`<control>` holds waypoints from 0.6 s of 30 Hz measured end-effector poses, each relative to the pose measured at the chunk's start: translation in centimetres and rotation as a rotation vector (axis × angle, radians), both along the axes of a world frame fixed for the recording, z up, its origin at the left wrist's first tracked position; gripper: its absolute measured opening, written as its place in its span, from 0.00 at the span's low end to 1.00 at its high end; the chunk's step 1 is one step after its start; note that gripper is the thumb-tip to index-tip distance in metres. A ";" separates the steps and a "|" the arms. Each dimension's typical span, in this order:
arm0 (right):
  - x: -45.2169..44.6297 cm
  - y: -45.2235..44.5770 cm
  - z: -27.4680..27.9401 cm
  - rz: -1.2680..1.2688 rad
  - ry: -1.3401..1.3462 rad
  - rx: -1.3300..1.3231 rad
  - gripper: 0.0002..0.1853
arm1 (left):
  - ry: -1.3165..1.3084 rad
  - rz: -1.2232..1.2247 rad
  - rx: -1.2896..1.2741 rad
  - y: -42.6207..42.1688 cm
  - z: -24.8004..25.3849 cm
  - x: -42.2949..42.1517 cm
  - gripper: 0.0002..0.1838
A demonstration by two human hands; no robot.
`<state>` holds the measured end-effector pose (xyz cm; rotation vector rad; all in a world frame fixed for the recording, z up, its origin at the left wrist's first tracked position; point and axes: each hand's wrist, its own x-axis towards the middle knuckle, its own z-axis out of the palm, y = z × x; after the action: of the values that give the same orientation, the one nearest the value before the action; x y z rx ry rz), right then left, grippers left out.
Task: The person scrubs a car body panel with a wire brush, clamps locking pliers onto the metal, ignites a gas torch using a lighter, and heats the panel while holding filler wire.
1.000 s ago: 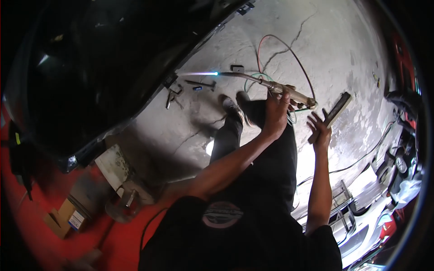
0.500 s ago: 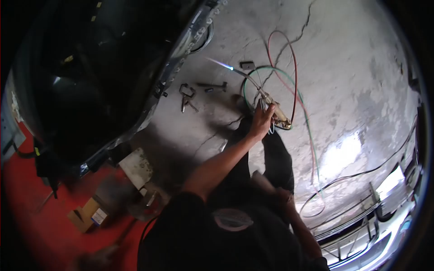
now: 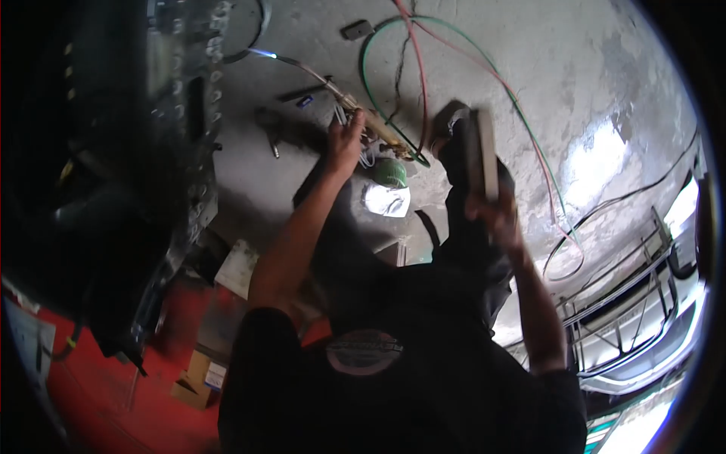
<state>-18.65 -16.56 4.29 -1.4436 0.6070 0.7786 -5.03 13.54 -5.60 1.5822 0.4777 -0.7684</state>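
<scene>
My left hand is wrapped round a brass gas torch and some thin light wire rods. A small blue-white flame burns at the torch's tip, pointing to the upper left. Red and green hoses trail from the torch's rear over the floor. My right hand grips the lower end of a flat, wood-coloured and dark block, held upright in front of my leg. A green round object is beside the torch's rear end.
A dark vehicle body with a pitted metal edge stands at the left. Tools and a small dark block lie on the concrete floor. An opened cardboard box sits on red flooring; a metal frame is at the right.
The view has shifted, and the vehicle edge looks more upright. My right hand has dipped towards my lap, then come up with the block. My left hand has kept hold of the lit torch.
</scene>
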 end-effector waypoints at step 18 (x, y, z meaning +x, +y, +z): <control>16.7 9.7 -16.5 -0.148 -0.490 0.051 0.25 | 0.137 -0.134 -0.182 8.6 -23.2 -0.2 0.16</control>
<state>-1.98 -6.87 -12.23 -1.4543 0.3088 0.3016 -5.27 22.13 -28.81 1.4085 0.3911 -0.9993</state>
